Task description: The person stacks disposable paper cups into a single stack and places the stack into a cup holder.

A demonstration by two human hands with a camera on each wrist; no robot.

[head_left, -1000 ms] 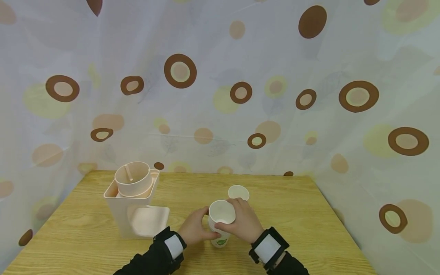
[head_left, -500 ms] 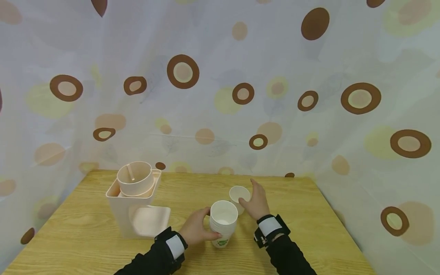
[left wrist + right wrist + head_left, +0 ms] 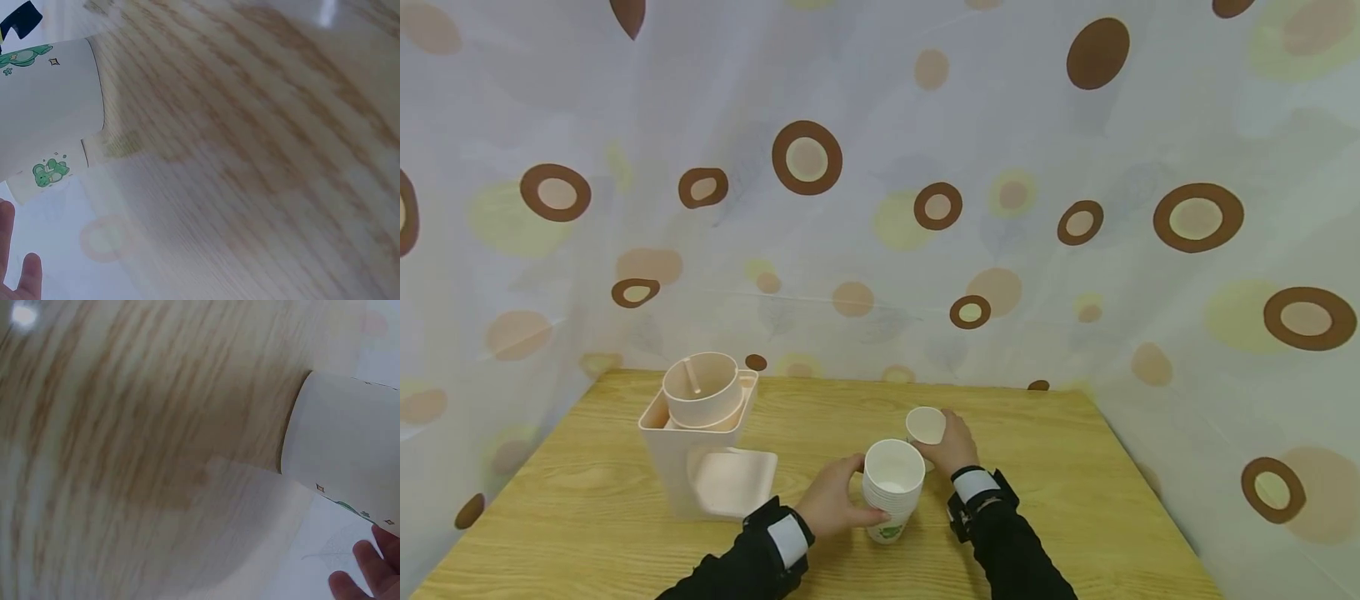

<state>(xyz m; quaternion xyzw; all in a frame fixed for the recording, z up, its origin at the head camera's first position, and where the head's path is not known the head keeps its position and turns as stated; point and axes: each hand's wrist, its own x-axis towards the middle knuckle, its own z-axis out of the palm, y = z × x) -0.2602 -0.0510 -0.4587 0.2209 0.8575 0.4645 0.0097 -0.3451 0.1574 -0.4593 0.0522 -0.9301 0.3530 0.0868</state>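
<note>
A nested stack of white paper cups (image 3: 893, 492) stands on the table, and my left hand (image 3: 831, 500) grips its side with thumb and fingers spread round it. Green printing shows low on the stack. Behind it and to the right is another white paper cup (image 3: 925, 425), which my right hand (image 3: 953, 446) holds near the rim. In the left wrist view the stack's bottom cup (image 3: 50, 106) overlaps a second cup (image 3: 50, 174) with a green animal print. The right wrist view has a cup (image 3: 350, 437) beside my right fingertips (image 3: 369, 562).
At the left of the wooden table (image 3: 1015, 517) stands a pale pink square bin (image 3: 673, 467) with a round container (image 3: 702, 398) set in its top. A flat pale flap or tray (image 3: 737, 483) juts from its front. A patterned curtain (image 3: 880, 167) hangs behind and at the sides.
My right hand has let go of the stack, moved back and right, and taken hold of the cup behind it. The left hand keeps its grip on the stack.
</note>
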